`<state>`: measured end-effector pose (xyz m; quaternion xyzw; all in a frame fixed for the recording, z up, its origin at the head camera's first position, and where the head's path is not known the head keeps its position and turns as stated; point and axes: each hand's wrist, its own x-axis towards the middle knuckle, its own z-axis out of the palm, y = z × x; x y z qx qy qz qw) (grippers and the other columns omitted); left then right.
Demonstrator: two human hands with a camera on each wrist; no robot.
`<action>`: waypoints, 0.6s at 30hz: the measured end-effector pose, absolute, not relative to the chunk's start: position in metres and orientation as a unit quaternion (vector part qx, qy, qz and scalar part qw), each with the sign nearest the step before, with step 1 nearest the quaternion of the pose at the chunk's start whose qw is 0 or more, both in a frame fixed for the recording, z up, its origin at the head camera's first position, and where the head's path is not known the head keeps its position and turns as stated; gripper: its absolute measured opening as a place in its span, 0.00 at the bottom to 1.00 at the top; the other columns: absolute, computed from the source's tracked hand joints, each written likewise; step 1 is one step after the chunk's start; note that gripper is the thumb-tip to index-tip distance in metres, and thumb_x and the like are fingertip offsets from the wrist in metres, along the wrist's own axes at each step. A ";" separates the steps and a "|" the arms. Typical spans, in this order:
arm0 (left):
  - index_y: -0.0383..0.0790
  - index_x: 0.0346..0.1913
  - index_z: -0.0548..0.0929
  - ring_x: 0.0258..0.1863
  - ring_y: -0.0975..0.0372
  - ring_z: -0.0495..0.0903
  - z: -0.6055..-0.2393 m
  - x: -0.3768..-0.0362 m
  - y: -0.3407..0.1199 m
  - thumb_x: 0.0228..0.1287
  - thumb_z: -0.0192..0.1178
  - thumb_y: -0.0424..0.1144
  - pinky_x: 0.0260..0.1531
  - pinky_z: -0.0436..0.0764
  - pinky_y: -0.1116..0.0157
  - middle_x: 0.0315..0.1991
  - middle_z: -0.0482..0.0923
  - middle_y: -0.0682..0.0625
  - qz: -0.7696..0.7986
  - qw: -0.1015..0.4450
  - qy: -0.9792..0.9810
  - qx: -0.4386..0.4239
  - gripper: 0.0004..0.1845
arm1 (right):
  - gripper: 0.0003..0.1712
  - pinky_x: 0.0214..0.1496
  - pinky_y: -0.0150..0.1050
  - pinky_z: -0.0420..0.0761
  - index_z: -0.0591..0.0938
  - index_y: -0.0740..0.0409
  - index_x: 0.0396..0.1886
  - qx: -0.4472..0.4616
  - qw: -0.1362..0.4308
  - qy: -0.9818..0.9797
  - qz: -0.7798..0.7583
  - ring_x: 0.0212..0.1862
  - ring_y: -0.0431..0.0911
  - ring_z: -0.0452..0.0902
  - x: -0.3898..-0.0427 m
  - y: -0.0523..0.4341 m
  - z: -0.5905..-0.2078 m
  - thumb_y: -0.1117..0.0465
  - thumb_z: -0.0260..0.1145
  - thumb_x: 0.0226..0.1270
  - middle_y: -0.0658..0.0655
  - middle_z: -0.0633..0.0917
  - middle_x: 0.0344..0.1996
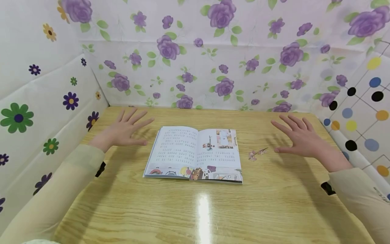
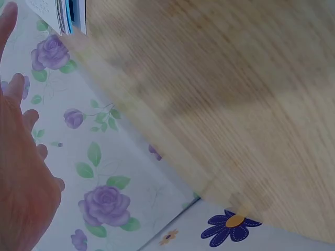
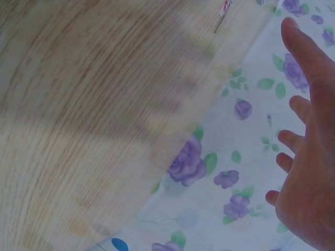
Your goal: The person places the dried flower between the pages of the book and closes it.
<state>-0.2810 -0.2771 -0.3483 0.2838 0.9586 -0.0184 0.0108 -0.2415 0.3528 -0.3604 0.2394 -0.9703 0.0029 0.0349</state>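
An open book with printed text and coloured pictures lies flat on the wooden table. To its left, my left hand hovers over the table with fingers spread and nothing held. My right hand is held the same way on the far side, fingers apart and empty. Between the book and the right hand lies a small sprig with pinkish flowers. In the left wrist view, the left hand shows at the edge, with a corner of the book above. The right wrist view shows the right hand and the sprig's stem.
The wooden table carries a bright light reflection near its front. A sheet with purple roses hangs along the back. Flower-patterned cloth lines the left side, and dotted cloth the right.
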 end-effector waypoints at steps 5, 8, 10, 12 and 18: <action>0.59 0.79 0.51 0.80 0.42 0.31 -0.355 -0.277 -0.280 0.61 0.58 0.69 0.71 0.35 0.32 0.82 0.38 0.46 -0.014 0.013 0.965 0.263 0.48 | 0.57 0.71 0.73 0.40 0.49 0.40 0.81 0.239 0.033 -0.970 0.008 0.78 0.66 0.41 -0.243 0.353 -0.362 0.34 0.68 0.58 0.61 0.46 0.81; 0.58 0.79 0.50 0.80 0.41 0.32 -0.359 -0.274 -0.281 0.60 0.57 0.71 0.72 0.35 0.32 0.82 0.38 0.46 -0.014 0.015 0.966 0.257 0.49 | 0.57 0.71 0.74 0.41 0.49 0.41 0.81 0.242 0.028 -0.970 0.019 0.78 0.66 0.42 -0.244 0.354 -0.364 0.35 0.69 0.59 0.61 0.46 0.80; 0.59 0.79 0.50 0.79 0.40 0.34 -0.362 -0.272 -0.282 0.60 0.55 0.72 0.72 0.35 0.33 0.82 0.38 0.45 -0.015 0.015 0.966 0.256 0.49 | 0.57 0.70 0.74 0.41 0.49 0.41 0.81 0.244 0.023 -0.969 0.030 0.77 0.67 0.43 -0.245 0.354 -0.366 0.36 0.69 0.59 0.62 0.47 0.80; 0.58 0.80 0.49 0.79 0.39 0.34 -0.364 -0.269 -0.282 0.60 0.55 0.72 0.72 0.36 0.32 0.82 0.38 0.45 -0.006 0.022 0.967 0.254 0.49 | 0.57 0.70 0.74 0.42 0.50 0.42 0.81 0.246 0.019 -0.968 0.038 0.77 0.67 0.44 -0.246 0.354 -0.366 0.37 0.70 0.59 0.63 0.49 0.80; 0.58 0.80 0.47 0.78 0.36 0.33 -0.367 -0.259 -0.276 0.63 0.54 0.70 0.70 0.37 0.30 0.81 0.39 0.41 0.010 0.049 0.968 0.245 0.49 | 0.55 0.69 0.73 0.47 0.52 0.42 0.80 0.255 0.007 -0.966 0.048 0.76 0.69 0.45 -0.247 0.351 -0.367 0.38 0.70 0.60 0.65 0.52 0.78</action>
